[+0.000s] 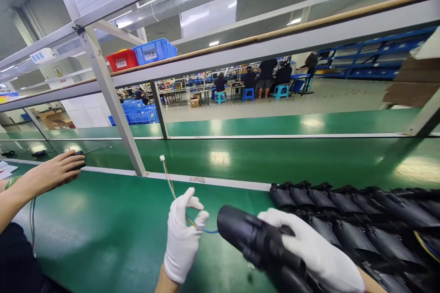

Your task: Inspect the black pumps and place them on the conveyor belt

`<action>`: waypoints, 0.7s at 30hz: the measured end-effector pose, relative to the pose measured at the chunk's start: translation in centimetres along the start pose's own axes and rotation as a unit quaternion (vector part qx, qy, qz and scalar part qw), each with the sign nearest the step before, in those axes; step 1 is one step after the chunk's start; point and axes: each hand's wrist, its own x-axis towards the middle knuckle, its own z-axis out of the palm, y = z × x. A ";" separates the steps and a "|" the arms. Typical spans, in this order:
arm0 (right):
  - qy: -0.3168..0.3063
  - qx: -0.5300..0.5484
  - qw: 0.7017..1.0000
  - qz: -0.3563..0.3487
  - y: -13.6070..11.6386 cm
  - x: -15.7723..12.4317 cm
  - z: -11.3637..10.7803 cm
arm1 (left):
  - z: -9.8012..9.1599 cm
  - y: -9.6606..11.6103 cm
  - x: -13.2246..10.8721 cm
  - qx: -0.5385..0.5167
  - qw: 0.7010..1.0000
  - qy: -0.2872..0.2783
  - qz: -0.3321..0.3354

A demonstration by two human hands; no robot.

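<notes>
My right hand (309, 247), in a white glove, is closed round a black tube-shaped plastic housing (240, 233) above the green bench, its rounded end facing left. From that end runs a thin bundle of blue and yellow wires (210, 231). The bundle passes through the curled fingers of my left hand (184, 233), also gloved in white, and rises to a small white connector (162, 158) at its free end. What the housing's lower part looks like is cut off by the frame's bottom edge.
Rows of similar black housings (343, 210) lie on the bench at right. A co-worker's bare hand (58, 169) rests on a black part at left. A grey post (113, 100) stands before me. Red (121, 60) and blue (154, 51) bins sit on the shelf above.
</notes>
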 end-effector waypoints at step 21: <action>0.237 -0.436 0.857 0.142 -2.0 20.1 -10.2 | 10.5 -11.0 -6.6 0.245 0.959 -0.101 0.104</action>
